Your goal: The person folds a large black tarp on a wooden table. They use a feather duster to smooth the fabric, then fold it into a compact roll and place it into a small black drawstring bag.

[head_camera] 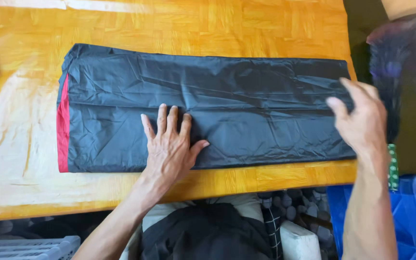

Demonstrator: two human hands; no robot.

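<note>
- On a wooden tabletop [246, 29], a dark, thin, crinkled garment [246, 91] lies folded into a long flat band, a red strip [63, 125] showing at its end.
- The person's left hand [169, 144] lies palm down on the fabric, fingers [162, 115] spread and flat, closed on nothing; it appears to be pinning the folded layers so they do not slide on the smooth wood.
- From that hand the band runs out both ways: the red-trimmed end lies well off toward the outer side, the plain end toward the other arm.
- The right hand [359, 120] hovers at the plain end, blurred, fingers loosely curled and apart. Whether its fingertips touch the cloth cannot be told; nothing is pinched between them.
- The near long edge of the garment runs just under the heel of the left palm, parallel with the table's front edge.
- Beyond the right wrist, off the table, stands a blue plastic crate [410, 212]; a white slatted basket [30, 246] sits low beside the left forearm.
</note>
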